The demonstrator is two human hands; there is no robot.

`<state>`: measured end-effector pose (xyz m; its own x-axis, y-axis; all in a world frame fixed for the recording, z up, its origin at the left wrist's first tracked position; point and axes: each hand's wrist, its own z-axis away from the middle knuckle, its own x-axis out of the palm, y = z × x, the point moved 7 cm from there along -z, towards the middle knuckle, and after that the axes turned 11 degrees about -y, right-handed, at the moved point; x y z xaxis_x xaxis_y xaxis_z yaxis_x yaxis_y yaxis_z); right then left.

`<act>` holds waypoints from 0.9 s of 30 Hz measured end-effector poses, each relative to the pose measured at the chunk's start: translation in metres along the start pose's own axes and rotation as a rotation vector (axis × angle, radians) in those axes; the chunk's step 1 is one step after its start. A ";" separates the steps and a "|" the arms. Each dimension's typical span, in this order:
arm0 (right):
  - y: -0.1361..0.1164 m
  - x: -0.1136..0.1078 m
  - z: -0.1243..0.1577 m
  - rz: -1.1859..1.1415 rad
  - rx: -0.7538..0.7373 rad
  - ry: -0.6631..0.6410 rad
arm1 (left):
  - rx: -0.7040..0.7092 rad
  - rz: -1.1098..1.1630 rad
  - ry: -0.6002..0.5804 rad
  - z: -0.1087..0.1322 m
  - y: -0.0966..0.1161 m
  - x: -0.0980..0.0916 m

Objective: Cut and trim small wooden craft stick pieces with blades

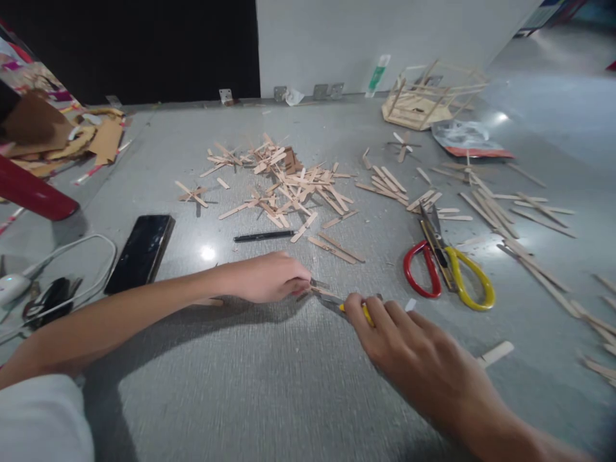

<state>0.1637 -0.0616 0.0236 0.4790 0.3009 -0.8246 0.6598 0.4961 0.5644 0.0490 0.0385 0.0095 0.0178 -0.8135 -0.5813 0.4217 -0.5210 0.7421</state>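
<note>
The short wooden stick (pixel 319 290) lay low over the middle of the counter (pixel 269 398), its long axis running nearly crosswise, with the free end pointing right and slightly toward the person. The left hand (pixel 272 277) pinched its left end between thumb and fingers. The right hand (pixel 399 337) was curled around a yellow-handled tool (pixel 367 316), whose grey metal tip pointed left and slightly away, meeting or nearly meeting the stick; the blur hid which.

The counter was grey and finely streaked. Beyond the hands, flat, pale craft sticks (pixel 308 188) with rounded ends lay in a tangled heap, in front of which a slim black pen (pixel 264 236) lay almost crosswise. To the right, scissors (pixel 445 263) with 2 smooth loops, 1 red and 1 yellow, pointed away. Near the wall stood an angular, open wooden frame (pixel 418 114) on a flat base.
</note>
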 end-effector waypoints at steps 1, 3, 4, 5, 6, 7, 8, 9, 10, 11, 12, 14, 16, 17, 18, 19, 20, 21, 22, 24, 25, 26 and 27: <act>0.000 0.000 0.001 0.005 0.000 -0.004 | 0.002 0.002 -0.002 0.000 0.000 0.000; 0.000 0.000 0.002 0.012 0.002 -0.006 | 0.009 0.003 -0.005 0.001 0.000 0.000; 0.000 0.001 0.002 0.015 0.005 -0.007 | 0.013 0.005 -0.005 0.001 0.000 0.000; 0.001 0.001 0.002 0.016 0.007 -0.006 | 0.016 0.008 -0.004 0.001 0.000 0.000; 0.001 0.001 0.003 0.014 0.007 -0.005 | 0.017 0.009 -0.004 0.001 0.001 0.000; 0.001 0.001 0.002 0.011 0.006 -0.006 | 0.017 0.007 -0.005 0.001 0.001 0.000; 0.001 0.001 0.002 0.007 0.003 -0.009 | 0.015 0.003 -0.005 0.001 0.001 0.000; 0.000 0.002 0.002 0.004 0.001 -0.009 | 0.014 -0.002 -0.008 0.001 0.001 0.000; 0.000 0.002 0.001 0.003 -0.003 -0.008 | 0.013 -0.010 -0.011 0.001 0.002 0.001; -0.001 0.002 0.001 0.002 -0.005 -0.008 | 0.013 -0.017 -0.013 0.000 0.002 0.001; -0.001 0.003 0.001 0.001 -0.006 -0.012 | 0.012 -0.021 -0.017 0.000 0.002 0.001; -0.002 0.003 0.002 -0.001 -0.005 -0.015 | 0.007 -0.022 -0.024 0.000 0.002 0.002; -0.002 0.004 0.003 -0.001 -0.005 -0.022 | -0.002 -0.019 -0.026 0.000 0.001 0.002; -0.002 0.004 0.003 0.001 -0.006 -0.025 | -0.005 -0.020 -0.028 0.000 0.001 0.002; -0.002 0.004 0.003 0.003 -0.007 -0.028 | -0.008 -0.025 -0.028 0.000 0.001 0.002; -0.002 0.004 0.003 0.004 -0.004 -0.032 | -0.008 -0.030 -0.026 0.000 0.001 0.002; -0.002 0.004 0.003 0.006 -0.002 -0.037 | -0.007 -0.036 -0.028 -0.001 0.001 0.002; -0.002 0.004 0.002 0.008 0.000 -0.039 | -0.006 -0.042 -0.028 -0.001 0.001 0.002; -0.002 0.004 0.002 0.009 0.005 -0.038 | -0.005 -0.047 -0.029 -0.001 0.000 0.002; -0.001 0.003 0.002 0.005 0.013 -0.028 | 0.000 -0.048 -0.030 -0.001 -0.001 0.002; -0.001 0.002 0.002 0.001 0.017 -0.022 | 0.003 -0.047 -0.030 -0.001 -0.001 0.002; -0.001 0.002 0.001 -0.003 0.020 -0.021 | 0.006 -0.044 -0.027 -0.001 -0.001 0.002; -0.002 0.002 0.002 -0.008 0.023 -0.018 | 0.008 -0.040 -0.026 -0.001 -0.002 0.003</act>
<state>0.1645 -0.0629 0.0211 0.4837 0.2823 -0.8285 0.6767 0.4797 0.5585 0.0496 0.0376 0.0063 -0.0225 -0.7984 -0.6017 0.4141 -0.5553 0.7212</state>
